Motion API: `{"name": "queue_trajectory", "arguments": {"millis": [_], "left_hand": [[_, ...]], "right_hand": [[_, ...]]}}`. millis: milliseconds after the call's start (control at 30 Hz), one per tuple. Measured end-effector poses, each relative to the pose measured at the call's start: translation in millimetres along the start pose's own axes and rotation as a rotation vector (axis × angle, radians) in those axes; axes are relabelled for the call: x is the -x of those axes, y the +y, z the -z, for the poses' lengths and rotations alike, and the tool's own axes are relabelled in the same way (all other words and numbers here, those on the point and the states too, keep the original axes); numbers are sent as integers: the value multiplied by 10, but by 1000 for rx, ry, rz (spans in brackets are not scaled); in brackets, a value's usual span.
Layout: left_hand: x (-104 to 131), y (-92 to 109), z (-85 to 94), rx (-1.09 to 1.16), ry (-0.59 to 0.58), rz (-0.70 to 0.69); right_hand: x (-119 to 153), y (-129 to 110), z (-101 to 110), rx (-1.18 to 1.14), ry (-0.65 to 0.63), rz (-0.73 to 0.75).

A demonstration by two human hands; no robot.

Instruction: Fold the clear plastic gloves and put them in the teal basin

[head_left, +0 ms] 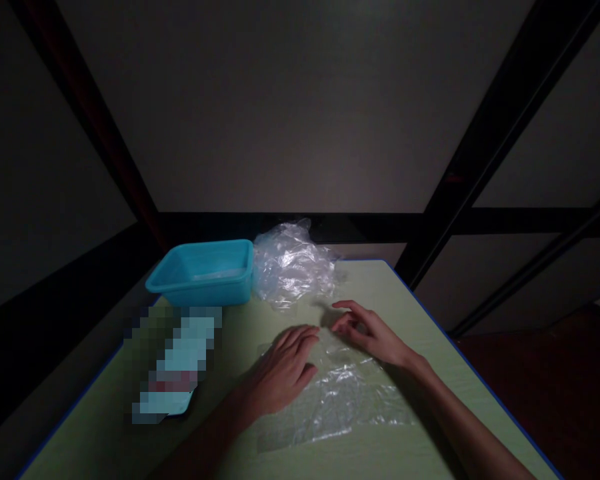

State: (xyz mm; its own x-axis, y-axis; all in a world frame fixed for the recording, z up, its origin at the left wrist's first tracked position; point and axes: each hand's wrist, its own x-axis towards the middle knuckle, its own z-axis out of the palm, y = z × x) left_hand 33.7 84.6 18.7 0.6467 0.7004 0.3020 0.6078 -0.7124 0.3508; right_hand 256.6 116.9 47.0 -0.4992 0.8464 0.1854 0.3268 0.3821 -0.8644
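Observation:
A clear plastic bag (pixel 337 400) lies spread and slightly wrinkled on the light green table (pixel 230 453). My left hand (pixel 287 373) rests palm down over the bag's left part, its fingers stretched out flat. Above the bag's far right side is my right hand (pixel 370 330), with the index finger extended and the other fingers loosely bent. I see nothing held in it. Beyond both hands sits a crumpled heap of clear plastic bags (pixel 295 263).
A turquoise plastic basket (pixel 205 290) stands at the far left, touching or close beside the heap. Nearer on the left lies a blurred-out flat object, perhaps a phone (pixel 185 360). The table has a blue edge (pixel 473 370), and a panelled wall (pixel 290 107) rises behind it.

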Motion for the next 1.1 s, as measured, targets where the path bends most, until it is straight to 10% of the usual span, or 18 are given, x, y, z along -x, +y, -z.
{"name": "queue_trajectory", "arguments": {"millis": [533, 1100], "left_hand": [[38, -40, 111, -62, 37, 19], [90, 51, 233, -139, 79, -256]], "right_hand": [[74, 99, 167, 305, 64, -125], [66, 69, 109, 540, 91, -104]]}}
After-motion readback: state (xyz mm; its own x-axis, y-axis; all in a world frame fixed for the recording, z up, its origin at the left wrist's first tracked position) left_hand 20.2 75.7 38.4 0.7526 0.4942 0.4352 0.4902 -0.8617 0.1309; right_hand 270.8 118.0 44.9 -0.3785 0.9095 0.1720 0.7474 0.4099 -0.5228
